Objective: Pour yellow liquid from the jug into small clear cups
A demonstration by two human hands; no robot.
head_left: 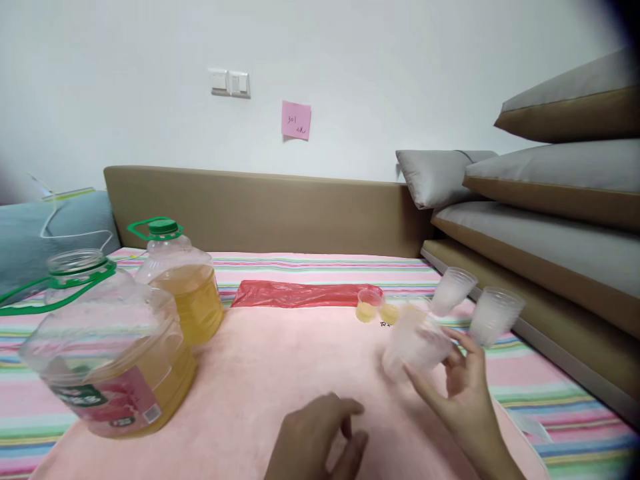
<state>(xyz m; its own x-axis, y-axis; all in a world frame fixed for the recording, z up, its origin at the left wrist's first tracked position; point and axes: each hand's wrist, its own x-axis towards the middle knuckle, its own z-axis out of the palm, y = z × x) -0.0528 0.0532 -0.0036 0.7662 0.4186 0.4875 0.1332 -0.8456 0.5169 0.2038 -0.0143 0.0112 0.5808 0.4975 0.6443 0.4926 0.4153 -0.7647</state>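
While gripped by right hand (463, 393), translucent, blurred plastic cup (415, 347).

Home bedroom: bed (310, 267) with striped sheet and padded headboard (260, 210), stacked cushions (550, 173) at its right edge, wall switch (230, 83), pink sticky note (296, 120) on the plain wall.

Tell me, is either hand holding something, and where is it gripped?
The right hand holds a clear plastic cup by its side wall, fingers wrapped around it. The left hand holds nothing.

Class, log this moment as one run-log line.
right hand: grips clear plastic cup | left hand: empty, curled over pink cloth | open oil jug left
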